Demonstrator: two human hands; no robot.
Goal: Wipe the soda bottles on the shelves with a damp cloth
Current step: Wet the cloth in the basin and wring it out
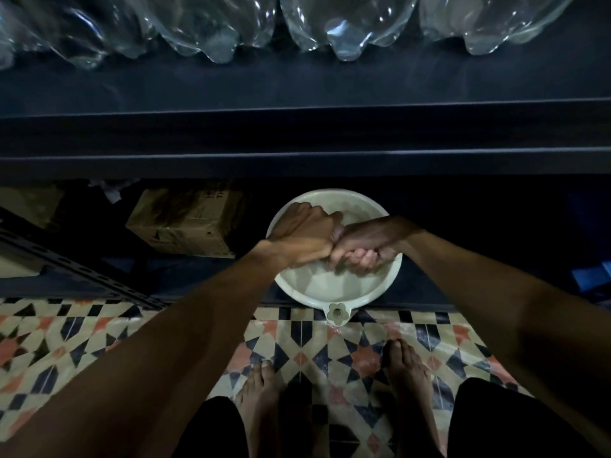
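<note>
Both my hands are balled into fists, knuckle to knuckle, over a white plastic basin (330, 289) that stands on the low shelf. My left hand (302, 239) and my right hand (373, 246) each grip an end of a dark cloth (338, 232). Only a small twisted bit of it shows between the fists. Several clear soda bottles (344, 24) stand in a row on the dark shelf (297, 133) above, with just their bottoms in sight, blurred.
A cardboard box (188, 223) sits left of the basin under the shelf. A slotted metal rail (66, 269) slants at the far left. Something blue (591, 276) lies at the right edge. My bare feet (406, 368) stand on patterned tiles (66, 342).
</note>
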